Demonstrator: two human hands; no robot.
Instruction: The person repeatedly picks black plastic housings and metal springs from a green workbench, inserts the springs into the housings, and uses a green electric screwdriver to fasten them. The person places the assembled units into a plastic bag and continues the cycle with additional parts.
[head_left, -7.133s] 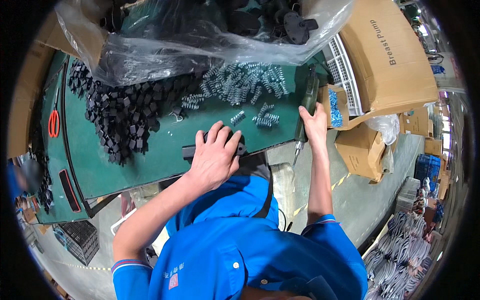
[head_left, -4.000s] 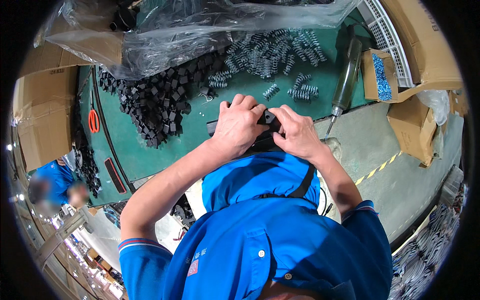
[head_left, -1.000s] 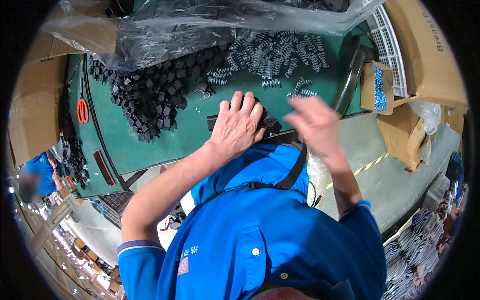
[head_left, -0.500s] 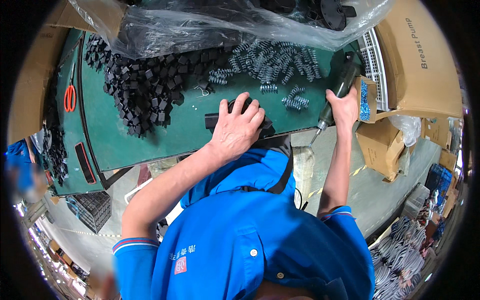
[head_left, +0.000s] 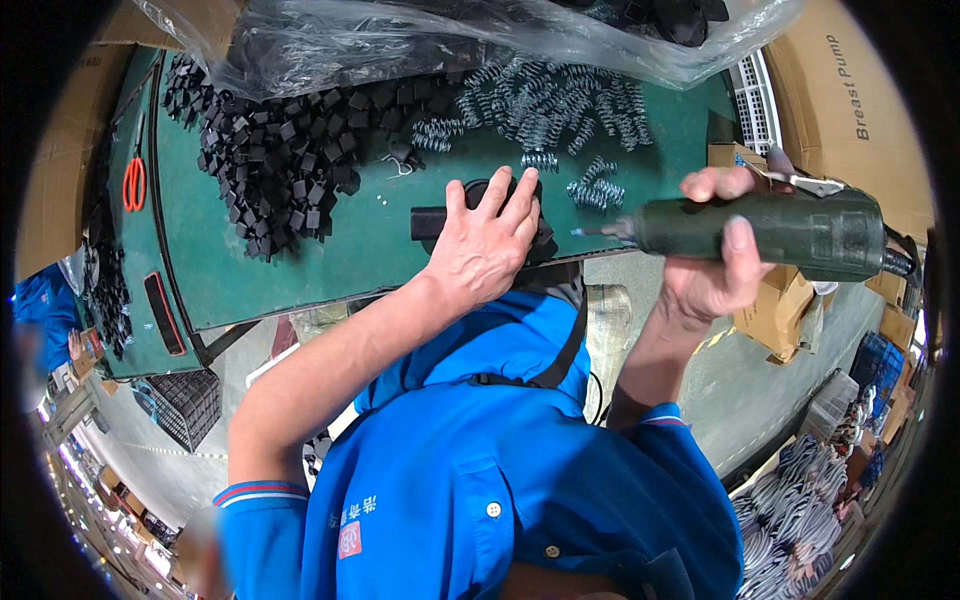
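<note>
My left hand (head_left: pixel 482 243) lies over a black plastic part (head_left: pixel 428 223) at the table's near edge, fingers curled over it and holding it down; most of the part is hidden under the palm. In my right hand (head_left: pixel 712 275) is a dark green electric screwdriver (head_left: pixel 790 232), held nearly level, its bit pointing left toward the black part but apart from it. Something small and bluish shows blurred at the bit's tip. Coil springs (head_left: pixel 570 105) lie in a pile beyond my hands, with a few loose springs (head_left: pixel 597 188) closer. Many small black square pieces (head_left: pixel 290 160) are heaped to the left.
Orange-handled scissors (head_left: pixel 134 183) and a flat black-and-red item (head_left: pixel 164 314) lie at the green table's left (head_left: pixel 240 295). Clear plastic sheeting (head_left: pixel 400 50) covers black parts at the back. Cardboard boxes (head_left: pixel 850 110) stand at right. Another person's blue sleeve (head_left: pixel 45 305) shows far left.
My right hand has lifted the screwdriver from beside the small box of blue screws and swung it from steeply tilted to nearly level, bit leftward. My left hand stays on the black part.
</note>
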